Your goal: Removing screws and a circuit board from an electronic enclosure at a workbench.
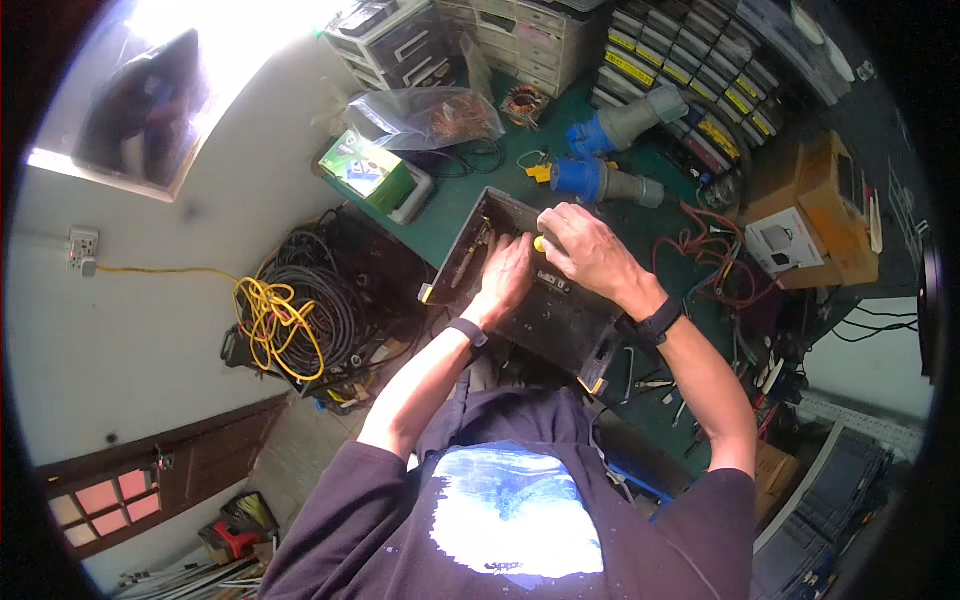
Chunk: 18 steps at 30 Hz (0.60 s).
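Note:
A black open case (560,325) with yellow-marked corners lies tilted across the bench edge in front of me. My left hand (508,272) reaches into its left part, fingers drawn together near the inner wall; what they hold, if anything, is hidden. Over the far side of the case, my right hand (592,248) is closed around a small yellow-handled tool (541,244). Only the tool's yellow end shows, so its exact kind is unclear. Between the hands and the case floor sits a small metal-and-black part (553,281).
On the green bench (465,200) lie blue-grey industrial plugs (605,183), a copper-wound coil (525,103) and a green-white box (368,170). Cardboard box (825,215) stands right; red cable (700,240) lies near it. Yellow cable (275,315) and black coils hang left. Drawer units line the back.

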Available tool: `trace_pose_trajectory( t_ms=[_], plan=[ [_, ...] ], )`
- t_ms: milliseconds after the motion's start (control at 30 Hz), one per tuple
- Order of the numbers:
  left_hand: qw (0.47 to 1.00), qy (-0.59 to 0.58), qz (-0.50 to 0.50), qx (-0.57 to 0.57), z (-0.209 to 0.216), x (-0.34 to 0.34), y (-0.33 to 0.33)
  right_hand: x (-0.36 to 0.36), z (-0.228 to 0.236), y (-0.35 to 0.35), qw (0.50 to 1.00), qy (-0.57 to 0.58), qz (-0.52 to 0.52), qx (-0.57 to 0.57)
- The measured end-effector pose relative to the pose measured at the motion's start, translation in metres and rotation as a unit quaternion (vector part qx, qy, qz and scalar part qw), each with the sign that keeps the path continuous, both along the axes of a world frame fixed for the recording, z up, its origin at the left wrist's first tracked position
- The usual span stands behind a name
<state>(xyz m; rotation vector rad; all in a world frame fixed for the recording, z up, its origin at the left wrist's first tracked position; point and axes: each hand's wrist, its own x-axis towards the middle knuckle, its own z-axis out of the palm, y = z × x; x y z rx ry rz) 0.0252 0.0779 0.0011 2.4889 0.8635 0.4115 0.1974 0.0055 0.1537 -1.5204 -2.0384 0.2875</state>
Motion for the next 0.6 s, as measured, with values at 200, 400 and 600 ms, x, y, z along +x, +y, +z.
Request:
trace_pose_trajectory(
  t_ms=[200, 400, 600],
  plan=[
    [0.996, 0.079, 0.036, -0.005, 0.012, 0.011, -0.006, 0.005, 0.003, -0.005, 1.0, -0.001, -0.011, 0.006],
    [0.998, 0.052, 0.044, 0.008, 0.016, 0.005, -0.002, 0.022, 0.029, -0.023, 0.997, 0.048, -0.066, 0.009],
    [0.997, 0.048, 0.027, -0.061, 0.03, -0.004, 0.0, 0.046, 0.029, -0.038, 0.985, 0.063, -0.162, -0.023]
  ],
)
